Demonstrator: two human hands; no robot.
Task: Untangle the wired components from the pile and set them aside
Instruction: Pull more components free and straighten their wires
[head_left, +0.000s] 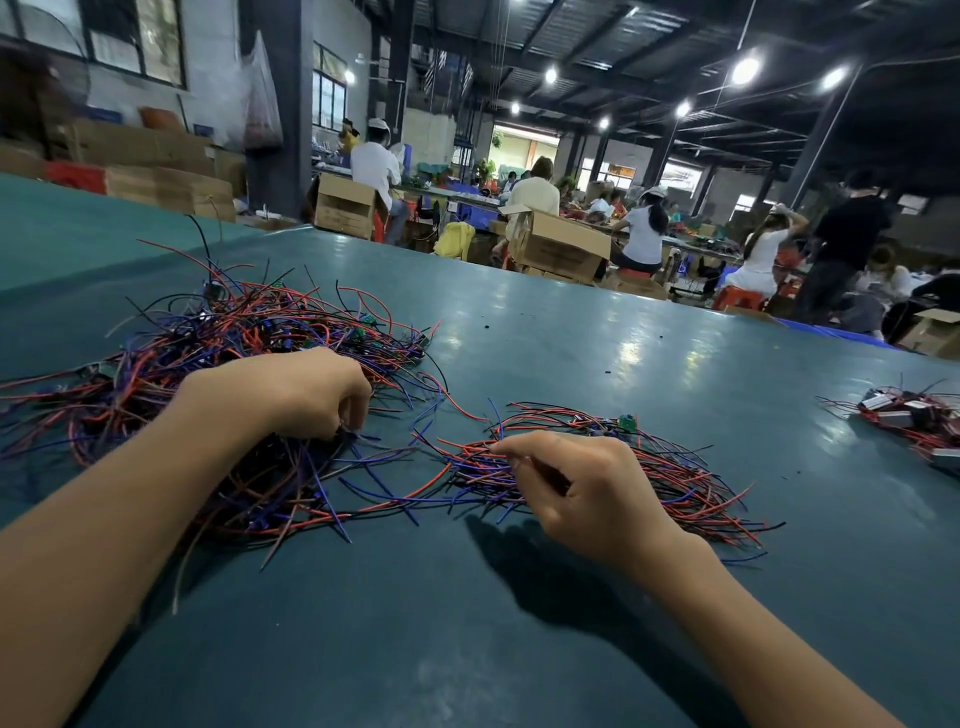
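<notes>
Left hand (306, 392) is dug into the near edge of the tangled pile (234, 332), gripping it. Right hand (582, 488) pinches a wire strand (467, 451) at the sorted bundle (685, 478), just right of the pile. I'd pull slowly and keep the pile pinned so nothing snags.

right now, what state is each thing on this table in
tangled wire pile, heaped and knotted
sorted wire bundle, flatter, wires roughly aligned, beside the pile
left hand, fingers curled into the pile's near edge, gripping wires
right hand, pinching wires at the bundle's left end
wired components at far right, small heap, no hand on it
</notes>
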